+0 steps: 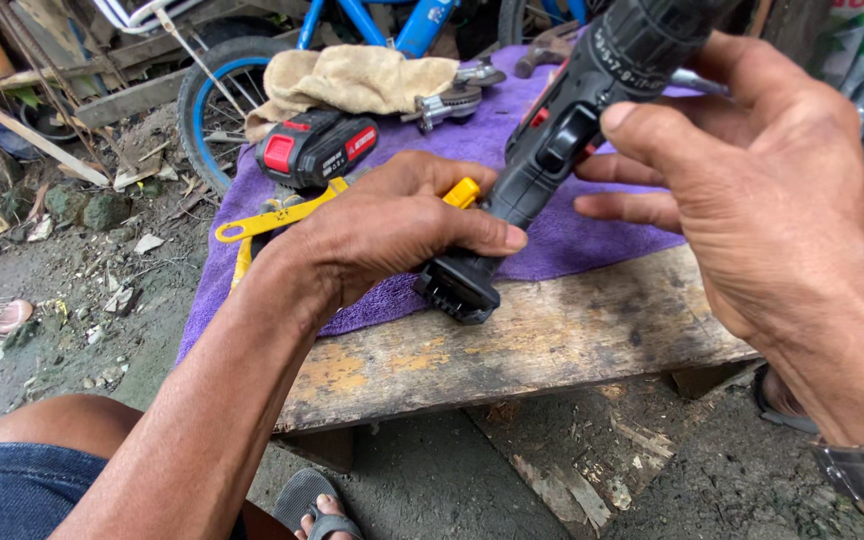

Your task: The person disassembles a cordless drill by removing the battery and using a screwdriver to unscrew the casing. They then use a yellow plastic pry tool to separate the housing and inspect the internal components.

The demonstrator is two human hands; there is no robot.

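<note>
A black cordless drill (562,150) is held up at a slant between both hands, its chuck end toward the top of the view and its empty battery foot pointing down over the edge of a purple towel (592,245). The left hand (382,235) is closed around the lower part of the grip, thumb lying along the handle just above the foot. The right hand (762,190) is half open beside the drill's body: the forefinger rests on the switch area near the red button, the other fingers stretch out toward the handle without clearly closing on it.

The detached battery (317,148), black with red parts, lies on the towel behind the left hand, well apart from the drill's foot. A yellow tool (282,218) lies partly under the left hand, so its shape is hard to make out. The towel covers a worn wooden bench (542,345).

The drill's chuck is cut off by the top edge. A tan cloth (357,78) hides part of some metal pliers (457,98), and a blue bicycle (252,70) behind shows only in part.
</note>
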